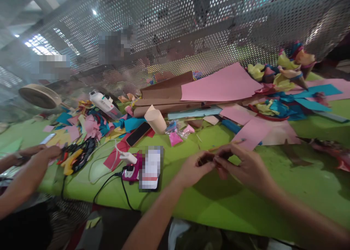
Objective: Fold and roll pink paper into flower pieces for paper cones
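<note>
Over the green tabletop (pixel 180 202), my left hand (pixel 194 168) and my right hand (pixel 243 167) meet, fingertips touching in a pinch. Something small may be between them, but the fingers hide it and I cannot make out what it is. Just behind the hands lies a thin yellowish stick (pixel 216 148), partly covered by the right hand. Pink paper sheets (pixel 253 131) lie beyond my right hand. Left of my left hand is a phone with a lit screen (pixel 151 168), beside a magenta power strip (pixel 130 174) with a white plug (pixel 128 157).
Another person's hands (pixel 45 155) are at the left, near yellow-handled pliers (pixel 71 162). A dark phone (pixel 138 133), a beige paper roll (pixel 155 120) and paper scraps (pixel 91 126) lie farther back. Cables (pixel 106 186) hang over the front edge. Perforated metal panel (pixel 175 42) stands behind.
</note>
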Demonstrator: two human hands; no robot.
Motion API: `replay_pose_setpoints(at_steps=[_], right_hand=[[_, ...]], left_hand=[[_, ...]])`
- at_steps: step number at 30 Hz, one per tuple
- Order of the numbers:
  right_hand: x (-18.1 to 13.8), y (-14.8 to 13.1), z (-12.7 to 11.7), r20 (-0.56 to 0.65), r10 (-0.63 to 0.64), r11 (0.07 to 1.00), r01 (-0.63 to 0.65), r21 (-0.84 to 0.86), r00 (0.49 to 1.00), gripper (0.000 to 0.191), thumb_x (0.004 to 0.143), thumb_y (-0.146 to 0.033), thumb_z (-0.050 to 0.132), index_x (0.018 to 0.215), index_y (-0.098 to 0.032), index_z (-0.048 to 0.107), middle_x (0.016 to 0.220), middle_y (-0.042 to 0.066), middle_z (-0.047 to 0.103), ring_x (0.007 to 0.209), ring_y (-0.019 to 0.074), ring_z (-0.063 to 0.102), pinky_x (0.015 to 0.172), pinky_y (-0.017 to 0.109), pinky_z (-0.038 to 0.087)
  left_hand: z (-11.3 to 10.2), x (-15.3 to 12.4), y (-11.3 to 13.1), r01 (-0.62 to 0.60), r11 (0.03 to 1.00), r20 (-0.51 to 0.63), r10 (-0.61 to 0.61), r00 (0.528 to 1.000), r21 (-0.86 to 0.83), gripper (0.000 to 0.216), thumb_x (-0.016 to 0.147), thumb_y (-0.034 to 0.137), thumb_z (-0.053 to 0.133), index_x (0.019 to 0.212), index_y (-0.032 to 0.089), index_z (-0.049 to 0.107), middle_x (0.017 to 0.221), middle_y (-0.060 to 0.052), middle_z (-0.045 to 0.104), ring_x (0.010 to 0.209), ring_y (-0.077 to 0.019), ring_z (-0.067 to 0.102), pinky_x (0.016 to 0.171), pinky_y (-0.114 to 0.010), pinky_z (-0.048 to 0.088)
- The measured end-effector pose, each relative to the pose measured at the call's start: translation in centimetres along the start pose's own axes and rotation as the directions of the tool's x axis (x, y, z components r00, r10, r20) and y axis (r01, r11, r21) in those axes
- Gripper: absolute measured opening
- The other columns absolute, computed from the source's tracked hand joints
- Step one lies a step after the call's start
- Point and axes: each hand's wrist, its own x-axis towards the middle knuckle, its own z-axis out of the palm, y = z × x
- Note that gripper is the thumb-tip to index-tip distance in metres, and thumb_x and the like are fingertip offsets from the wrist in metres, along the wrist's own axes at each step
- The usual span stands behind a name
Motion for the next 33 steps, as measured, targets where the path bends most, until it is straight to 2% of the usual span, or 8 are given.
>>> replay_pose_setpoints(at_steps=[4,13,15,18,22,28,31,33], right_hand=[[0.0,0.1,0.3,0.018,0.075,0.996,-0.076,0.036,0.997,0.015,0.085,-0.037,0.062,0.087,-0.022,0.06,0.074,0.002,0.067,0.067,0.0186,0.063,0.061,0.03,0.05],[-0.2,-0.1,0.5,0.048,0.037,0.997,-0.04,0.071,0.998,0.015,0.087,-0.036,0.059,0.081,-0.023,0.06,0.076,0.003,0.067,0.069,0.0188,0.063,0.063,0.031,0.05],[-0.1,-0.2,0.4,0.07,0.026,0.995,-0.032,0.093,0.997,0.016,0.088,-0.038,0.06,0.084,-0.023,0.061,0.079,0.004,0.068,0.071,0.0193,0.063,0.064,0.031,0.05],[0.0,-0.4,0.1,0.148,0.007,0.993,-0.025,0.117,0.989,0.019,0.091,-0.041,0.057,0.09,-0.023,0.061,0.083,0.005,0.069,0.075,0.0197,0.064,0.066,0.031,0.05],[0.2,-0.3,0.0,0.217,-0.051,0.999,0.049,0.014,0.975,0.017,0.091,-0.037,0.057,0.094,-0.022,0.063,0.088,0.006,0.068,0.077,0.0207,0.062,0.067,0.033,0.049],[0.5,0.2,0.1,0.29,-0.114,0.988,0.138,-0.063,0.95,0.017,0.094,-0.032,0.053,0.088,-0.023,0.066,0.089,0.007,0.066,0.084,0.0228,0.061,0.068,0.034,0.048],[0.6,0.4,0.0,0.283,-0.135,0.984,0.163,-0.077,0.95,0.016,0.093,-0.03,0.054,0.085,-0.024,0.067,0.09,0.007,0.067,0.087,0.0245,0.061,0.071,0.037,0.047],[0.7,0.5,-0.1,0.273,-0.148,0.979,0.18,-0.096,0.951,0.015,0.092,-0.028,0.056,0.082,-0.023,0.066,0.089,0.007,0.067,0.086,0.0252,0.06,0.072,0.038,0.046]], left_hand=[[-0.1,0.0,0.0,0.036,0.999,-0.049,-0.036,0.998,0.013,0.013,0.083,0.016,0.062,0.095,0.015,0.065,0.095,-0.004,0.07,0.091,-0.0169,0.063,0.089,-0.032,0.049],[0.1,0.2,0.4,0.091,0.995,-0.075,-0.088,0.993,0.042,0.008,0.077,0.014,0.059,0.082,0.016,0.066,0.081,-0.002,0.069,0.081,-0.0161,0.064,0.08,-0.03,0.05],[0.1,0.2,0.3,0.073,0.994,-0.145,-0.062,0.988,0.075,0.009,0.076,0.013,0.057,0.078,0.016,0.065,0.076,0.0,0.068,0.076,-0.0151,0.063,0.075,-0.028,0.05],[0.1,0.0,0.5,0.005,0.984,-0.296,0.048,0.954,0.176,0.008,0.077,0.016,0.056,0.076,0.016,0.064,0.073,0.001,0.067,0.072,-0.0144,0.061,0.071,-0.027,0.049],[0.1,-0.4,1.1,-0.05,0.972,-0.384,0.139,0.913,0.231,0.009,0.078,0.018,0.054,0.076,0.016,0.063,0.073,0.0,0.066,0.07,-0.014,0.06,0.068,-0.026,0.048],[-0.2,-0.5,1.0,-0.042,0.989,-0.291,0.083,0.953,0.145,0.011,0.08,0.013,0.051,0.082,0.016,0.061,0.082,-0.002,0.067,0.075,-0.013,0.062,0.071,-0.026,0.051],[-0.3,-0.6,0.9,-0.031,0.995,-0.176,0.048,0.983,0.099,0.019,0.082,0.013,0.052,0.097,0.017,0.063,0.097,-0.005,0.069,0.089,-0.0157,0.065,0.08,-0.029,0.052],[-0.3,-0.7,1.0,-0.074,0.995,-0.093,0.08,0.992,0.07,0.029,0.082,0.014,0.054,0.109,0.019,0.063,0.111,-0.008,0.069,0.101,-0.0184,0.063,0.086,-0.032,0.051]])
